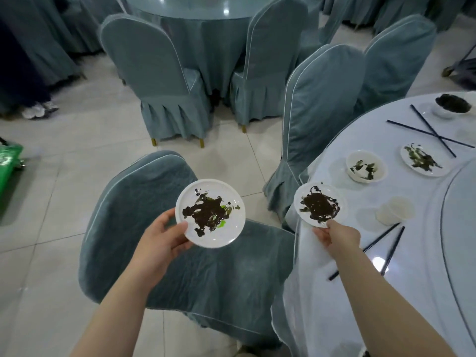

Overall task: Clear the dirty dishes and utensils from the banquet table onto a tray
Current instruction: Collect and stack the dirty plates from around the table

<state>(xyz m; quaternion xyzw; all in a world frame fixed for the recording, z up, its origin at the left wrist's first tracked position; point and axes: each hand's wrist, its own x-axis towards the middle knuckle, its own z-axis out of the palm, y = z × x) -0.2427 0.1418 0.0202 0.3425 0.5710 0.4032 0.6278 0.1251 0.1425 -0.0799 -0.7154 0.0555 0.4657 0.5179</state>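
The left hand (164,234) holds a round white plate (210,213) by its near rim, the thumb lying on top and the other fingers hidden under the plate. This plate is smeared with dark sauce and a little green, and it hangs in the air above the seat of a chair (159,228) in a soft grey-blue cover with white piping. The right hand (334,234) pinches the near rim of a smaller plate (320,204), also white with a dark smear; only the thumb is plain, the fingers below cannot be seen. This smaller plate is over the edge of the round surface (334,305), and I cannot tell if it touches the smooth white cloth.

Just right of the smaller plate is a pale cup (395,211), washed out by light and hard to make out. Near the cup lie two dark thin chopsticks (392,249). Beyond the smaller plate stands a white bowl (365,166) with dark traces, and right of it a soiled flat dish (423,161). Further back two crossed chopsticks (432,132) lie, then a dark-filled bowl (452,105), a little blurred. The glass turntable (461,202) is cut off by the right edge of the view.

Far behind the surface stand more covered chairs (154,73) on a pale tiled floor (64,176).
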